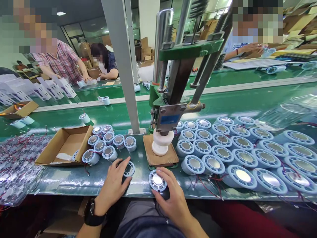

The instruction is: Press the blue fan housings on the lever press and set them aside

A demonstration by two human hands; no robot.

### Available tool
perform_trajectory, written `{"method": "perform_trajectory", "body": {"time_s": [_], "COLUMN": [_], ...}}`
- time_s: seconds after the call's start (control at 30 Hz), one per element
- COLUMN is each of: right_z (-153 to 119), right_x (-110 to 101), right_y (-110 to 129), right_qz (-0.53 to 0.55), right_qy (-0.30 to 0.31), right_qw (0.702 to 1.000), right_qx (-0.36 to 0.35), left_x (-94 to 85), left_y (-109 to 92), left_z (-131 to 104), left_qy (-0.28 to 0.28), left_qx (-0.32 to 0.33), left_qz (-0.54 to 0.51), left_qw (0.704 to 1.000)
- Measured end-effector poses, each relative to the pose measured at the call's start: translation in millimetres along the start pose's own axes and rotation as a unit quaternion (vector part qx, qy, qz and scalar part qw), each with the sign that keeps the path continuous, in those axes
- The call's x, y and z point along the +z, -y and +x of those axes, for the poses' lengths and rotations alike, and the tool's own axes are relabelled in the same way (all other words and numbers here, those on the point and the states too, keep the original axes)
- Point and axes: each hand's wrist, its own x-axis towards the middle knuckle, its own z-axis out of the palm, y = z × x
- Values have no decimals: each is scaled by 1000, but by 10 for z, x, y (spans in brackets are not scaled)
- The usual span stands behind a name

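Nearest you, your right hand [174, 200] pinches a blue round housing [158, 180] between thumb and fingers, at one o'clock on the desk's [74, 185] near edge.
At eleven o'clock, your left hand [111, 186] has its fingers spread at a dark-centred housing [129, 168]; you cannot tell from here whether they grip it. Both housings look light and stiff, with smooth walls that may slip, so take them by the outer sides, off the shiny disc and clear of thin wires, which are likely the fragile part. Farther out, the cardboard box [79, 140] sits at ten o'clock, the press [170, 119] with its white plastic block [162, 138] near twelve, and rows of housings [221, 152] at two.
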Motion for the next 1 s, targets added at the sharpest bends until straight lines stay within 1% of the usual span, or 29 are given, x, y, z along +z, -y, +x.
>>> {"method": "perform_trajectory", "body": {"time_s": [0.07,0.13,0.23,0.33,0.43,0.53,0.67,0.83,0.93,1.0], "right_z": [-3,-1,0,-14,-23,-9,33,51,20,3], "right_x": [67,151,256,295,288,280,276,278,308,304], "right_y": [23,46,53,31,11,14,41,48,3,-31], "right_qz": [-5,-4,10,21,25,35,66,72,50,31], "right_qy": [-8,0,22,37,52,59,54,57,79,107], "right_qw": [1000,1000,999,998,996,996,995,994,995,994], "right_qx": [15,28,35,51,63,65,56,65,37,19], "left_x": [-9,-3,16,34,59,98,145,190,272,356], "left_y": [-125,-319,-629,-809,-847,-845,-862,-886,-891,-885], "left_z": [-22,-47,-38,31,83,79,56,53,15,-27], "left_qy": [-28,-38,-17,-8,-10,-19,-44,-51,-75,-97], "left_qx": [-36,-45,-15,-23,-50,-61,-71,-94,-93,-82], "left_qz": [-75,-137,-148,-141,-152,-163,-183,-204,-203,-203], "left_qw": [996,989,989,990,987,984,980,973,972,971]}}
